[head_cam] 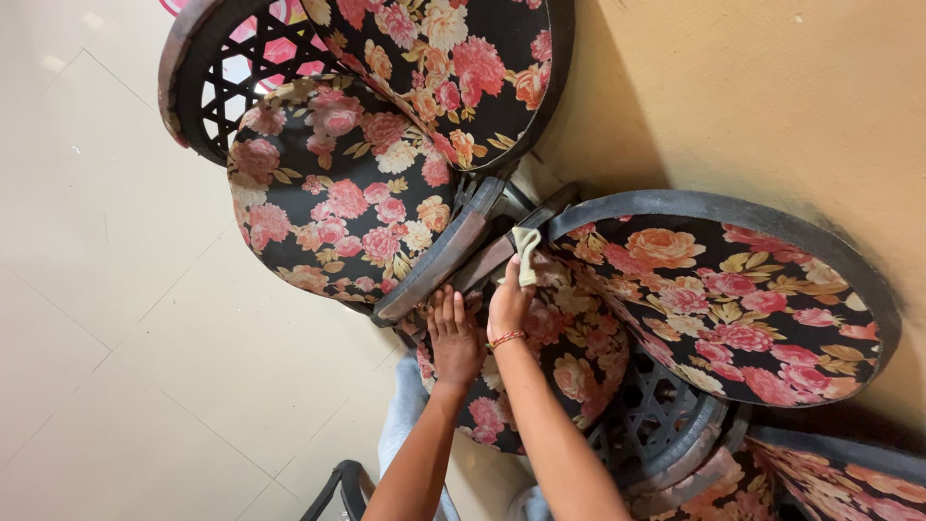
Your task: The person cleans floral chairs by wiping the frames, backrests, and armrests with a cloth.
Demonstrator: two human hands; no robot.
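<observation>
Two floral-cushioned chairs crowd together against the tan wall (772, 87): one chair (338, 193) at 11 o'clock, another (723, 299) at 3 o'clock. The right hand (508, 307) is closed around one small pale cloth (526, 253), which pokes out at its 12 o'clock onto the dark armrest (492, 260). The left hand (453, 338) lies flat, fingers extended, holding nothing.

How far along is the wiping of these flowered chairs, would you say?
Nothing shows which parts are already wiped. In hand: the right hand presses a small cloth against the dark armrest of the near chair, while the left hand rests flat on its flowered seat. The far chair and lattice sides are untouched now.
</observation>
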